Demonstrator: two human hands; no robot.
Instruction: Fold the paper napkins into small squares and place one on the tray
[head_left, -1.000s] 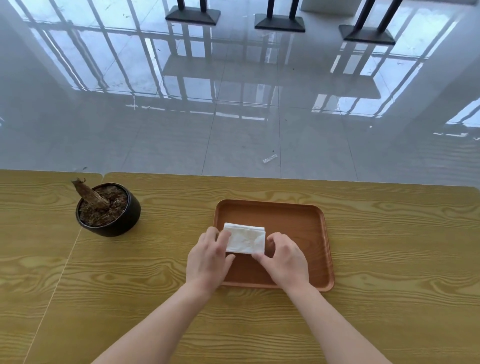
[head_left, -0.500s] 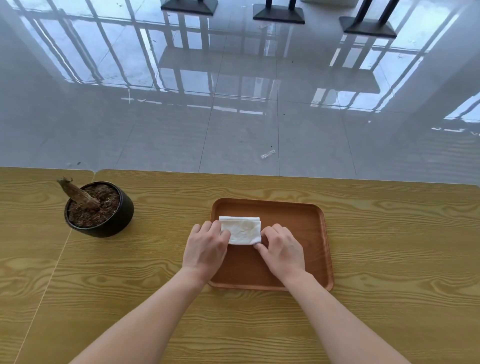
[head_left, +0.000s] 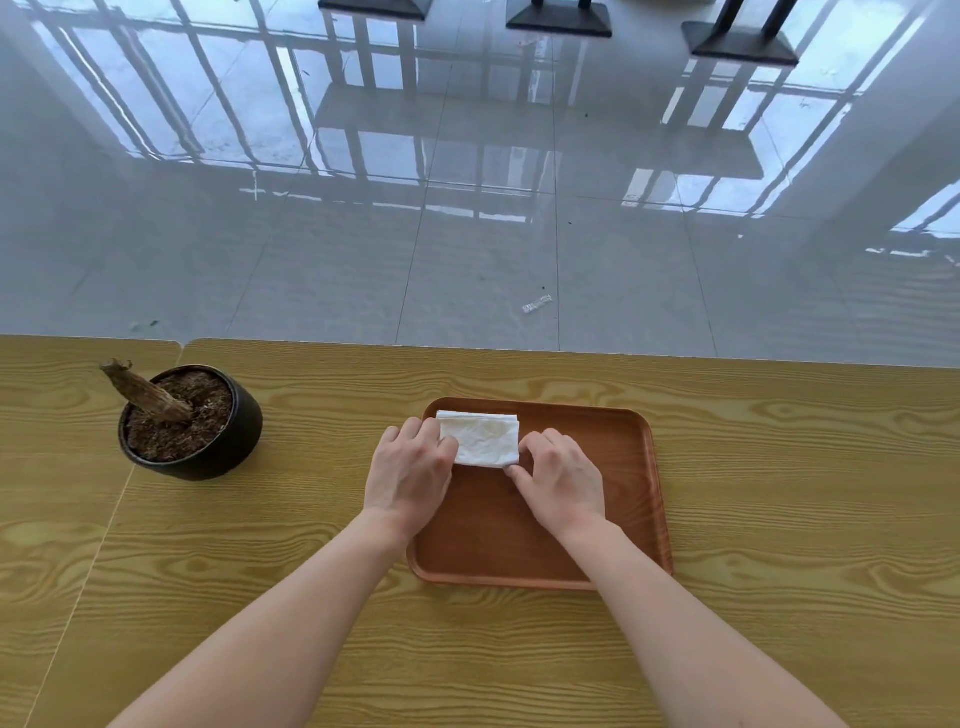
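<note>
my left hand (head_left: 410, 470) and right hand (head_left: 561, 475) pinched the near corners of a folded white napkin (head_left: 480, 435), fingers curled on its side edges, its long axis running left to right between them at the far left of the brown tray (head_left: 631, 467), with no writing visible anywhere.

No legible text, label, brand, number or sign on anything here.
</note>
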